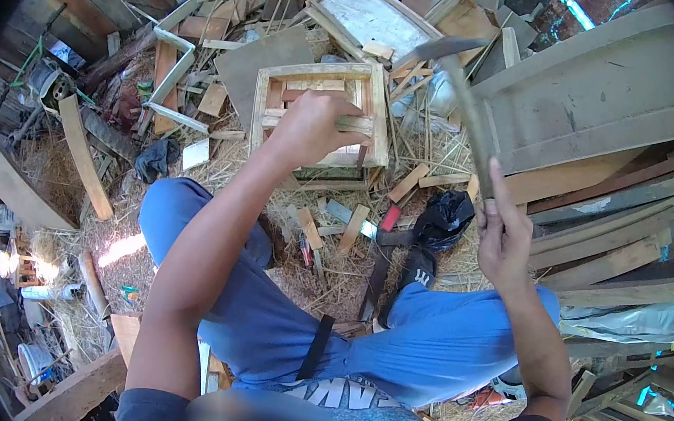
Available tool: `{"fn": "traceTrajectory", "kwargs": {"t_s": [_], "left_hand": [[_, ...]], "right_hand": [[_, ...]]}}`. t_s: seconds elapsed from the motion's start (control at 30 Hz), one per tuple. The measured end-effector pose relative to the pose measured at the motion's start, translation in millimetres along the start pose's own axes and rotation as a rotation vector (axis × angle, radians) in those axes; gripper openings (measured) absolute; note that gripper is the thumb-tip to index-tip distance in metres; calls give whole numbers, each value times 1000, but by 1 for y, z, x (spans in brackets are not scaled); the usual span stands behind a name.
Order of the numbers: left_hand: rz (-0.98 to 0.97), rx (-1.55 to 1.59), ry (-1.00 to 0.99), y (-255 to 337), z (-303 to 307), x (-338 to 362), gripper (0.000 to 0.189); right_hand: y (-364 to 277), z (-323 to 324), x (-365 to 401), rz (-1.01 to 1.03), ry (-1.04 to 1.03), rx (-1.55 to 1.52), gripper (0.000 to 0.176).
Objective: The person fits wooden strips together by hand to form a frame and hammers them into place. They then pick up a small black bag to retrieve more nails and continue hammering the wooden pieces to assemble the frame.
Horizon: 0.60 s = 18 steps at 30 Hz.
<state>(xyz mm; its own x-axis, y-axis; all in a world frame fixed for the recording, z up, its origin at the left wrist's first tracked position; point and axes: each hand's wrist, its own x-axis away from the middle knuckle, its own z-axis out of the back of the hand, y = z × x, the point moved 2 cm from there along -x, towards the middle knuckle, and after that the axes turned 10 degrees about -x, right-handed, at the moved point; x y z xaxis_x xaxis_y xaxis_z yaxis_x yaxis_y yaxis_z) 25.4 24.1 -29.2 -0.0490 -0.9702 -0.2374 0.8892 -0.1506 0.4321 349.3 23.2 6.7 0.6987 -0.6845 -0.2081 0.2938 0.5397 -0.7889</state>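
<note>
Broadly, a straw-strewn floor point(329, 280) littered with wood offcuts point(409, 183) spread around the person's bent legs point(439, 334). At the right, a wide grey panel point(598, 107) lay beside a pile of boards point(608, 241). Smaller than that, a wooden frame point(379, 99) sat ahead of the legs among the scraps. The left hand point(321, 130) reached over it, fingers closed on a slat point(355, 123) crossing the frame. The right hand point(505, 234) gripped a hammer point(467, 101) low on its handle, the head raised to the frame's right. A black plastic bag point(444, 220) lay near that hand, with a small red block point(390, 218) just beside it.
</note>
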Motion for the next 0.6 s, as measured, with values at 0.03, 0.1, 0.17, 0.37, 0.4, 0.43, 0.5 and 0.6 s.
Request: {"fn": "traceTrajectory", "kwargs": {"t_s": [0.03,0.1,0.17,0.37,0.4,0.43,0.5,0.6], "left_hand": [[13,-22,-10,1,2,-1,45],[-6,-14,11,-2,0,0,44],[-37,-5,33,-6,-2,-5,44],[-51,-15,28,-3,0,-1,44],[-49,-23,27,-2,0,0,44],[-50,-31,25,-2,1,-2,44],[-30,-32,7,-2,3,-5,44],[-11,-18,-8,-2,0,1,43]], "right_hand": [[0,-2,-2,-4,-18,7,72],[0,-2,-6,-6,-43,28,71],[-2,1,-7,-7,-41,46,71],[0,-4,-1,78,184,25,63],[0,-5,-2,71,74,60,63],[0,-6,-4,62,-32,95,63],[-10,1,-4,-11,36,45,62],[-5,-4,-6,25,93,0,61]]}}
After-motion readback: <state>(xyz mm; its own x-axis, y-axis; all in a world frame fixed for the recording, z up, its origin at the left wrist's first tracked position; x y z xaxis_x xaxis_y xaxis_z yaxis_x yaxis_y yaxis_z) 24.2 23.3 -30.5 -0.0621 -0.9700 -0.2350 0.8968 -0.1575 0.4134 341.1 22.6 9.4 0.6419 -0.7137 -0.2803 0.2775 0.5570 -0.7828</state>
